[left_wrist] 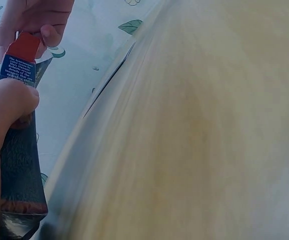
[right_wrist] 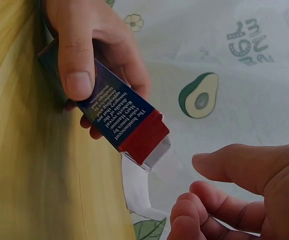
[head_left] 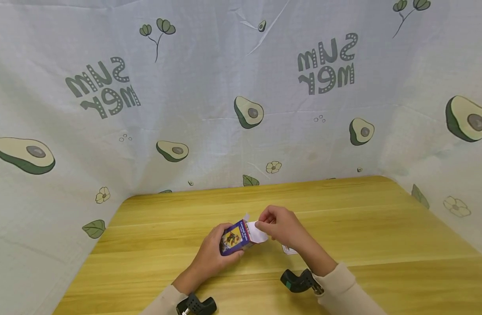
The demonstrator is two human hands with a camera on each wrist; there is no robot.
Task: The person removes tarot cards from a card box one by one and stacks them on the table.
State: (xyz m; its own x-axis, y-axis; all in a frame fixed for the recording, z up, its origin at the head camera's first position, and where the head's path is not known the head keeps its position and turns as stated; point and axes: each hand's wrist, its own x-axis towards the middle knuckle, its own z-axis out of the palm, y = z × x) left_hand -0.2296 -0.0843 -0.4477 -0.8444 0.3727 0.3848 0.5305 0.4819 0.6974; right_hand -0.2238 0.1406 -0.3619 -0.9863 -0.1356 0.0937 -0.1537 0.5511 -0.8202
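My left hand [head_left: 215,253] grips a small blue-purple tarot card box [head_left: 233,239] by its sides, thumb along one printed narrow side. The box has a picture on its front and a red band near its end, which points toward my right hand. A white flap [right_wrist: 137,187] sticks out from that opened end. Close by is my right hand [head_left: 282,225], its fingers bent. In the right wrist view its thumb and fingertips are apart, with nothing between them, just off the flap. Whether any cards are inside the box cannot be seen.
A white-edged card [head_left: 289,250] lies on the wooden table [head_left: 166,218], partly hidden behind my right wrist. A white cloth [head_left: 209,87] with avocado prints hangs at the back and both sides. Dark wrist cameras [head_left: 300,281] are strapped under both wrists.
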